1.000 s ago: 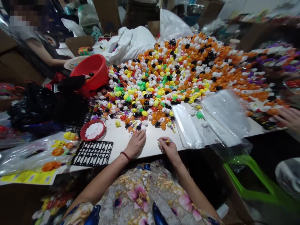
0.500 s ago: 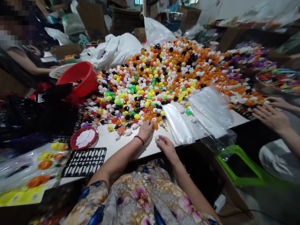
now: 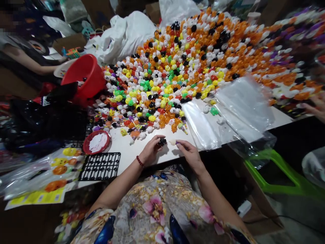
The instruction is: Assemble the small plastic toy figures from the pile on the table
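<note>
My left hand (image 3: 150, 151), with a red bead bracelet at the wrist, pinches a small black toy piece (image 3: 162, 141) over the white table (image 3: 132, 152) near its front edge. A few centimetres to the right, my right hand (image 3: 189, 154) grips a small pale piece (image 3: 173, 142) at its fingertips. Just beyond both hands begins a huge pile of small toy pieces (image 3: 177, 71) in orange, white, yellow, black, green and red, covering most of the table.
Clear plastic bags (image 3: 228, 115) lie right of my hands. A red bowl (image 3: 85, 76), a red lid (image 3: 98, 142) and a black grid tray (image 3: 100, 166) lie to the left. Another person's arm (image 3: 30, 62) is at far left, and a hand (image 3: 316, 108) at right. A green stool (image 3: 286, 176) stands below.
My left hand has pulled back from the pile edge toward me, now holding a black piece. My right hand stayed near the table edge, and the two hands have come closer together.
</note>
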Demonstrator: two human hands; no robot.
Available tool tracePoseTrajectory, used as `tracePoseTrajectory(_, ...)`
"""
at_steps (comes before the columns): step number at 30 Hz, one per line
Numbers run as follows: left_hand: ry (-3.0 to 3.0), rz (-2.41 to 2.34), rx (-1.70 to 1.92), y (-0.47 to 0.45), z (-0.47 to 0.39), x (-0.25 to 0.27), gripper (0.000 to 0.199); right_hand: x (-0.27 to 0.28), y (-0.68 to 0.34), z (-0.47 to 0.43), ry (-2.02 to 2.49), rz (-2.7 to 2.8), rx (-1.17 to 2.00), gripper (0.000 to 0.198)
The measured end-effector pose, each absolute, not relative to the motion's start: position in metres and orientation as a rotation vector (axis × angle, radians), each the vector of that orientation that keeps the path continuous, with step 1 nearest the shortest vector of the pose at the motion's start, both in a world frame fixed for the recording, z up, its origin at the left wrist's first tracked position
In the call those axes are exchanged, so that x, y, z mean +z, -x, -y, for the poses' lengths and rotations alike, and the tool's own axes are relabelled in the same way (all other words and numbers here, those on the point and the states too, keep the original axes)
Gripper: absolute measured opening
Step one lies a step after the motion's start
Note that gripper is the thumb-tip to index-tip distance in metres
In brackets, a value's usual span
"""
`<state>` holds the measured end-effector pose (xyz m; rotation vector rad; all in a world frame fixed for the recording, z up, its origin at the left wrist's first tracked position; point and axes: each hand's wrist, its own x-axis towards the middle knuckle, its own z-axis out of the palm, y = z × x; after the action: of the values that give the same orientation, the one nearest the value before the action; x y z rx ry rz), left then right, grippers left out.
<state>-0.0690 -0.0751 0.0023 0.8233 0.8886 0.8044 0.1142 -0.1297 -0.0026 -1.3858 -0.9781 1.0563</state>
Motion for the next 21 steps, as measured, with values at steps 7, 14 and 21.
tracePoseTrajectory(7,-1.020,-0.916,0.801,0.077,0.084,0.003,0.039,0.005,-0.104,0.130,1.378,1.290,0.959,0.025)
tracePoseTrajectory(14,-1.276,-1.013,0.753,0.076,0.089,0.004,0.032,0.010,-0.105,0.136,1.431,1.416,0.917,0.026)
tracePoseTrajectory(21,-1.432,-1.250,0.779,0.068,0.095,0.006,0.031,0.012,-0.100,0.138,1.400,1.521,0.845,0.024)
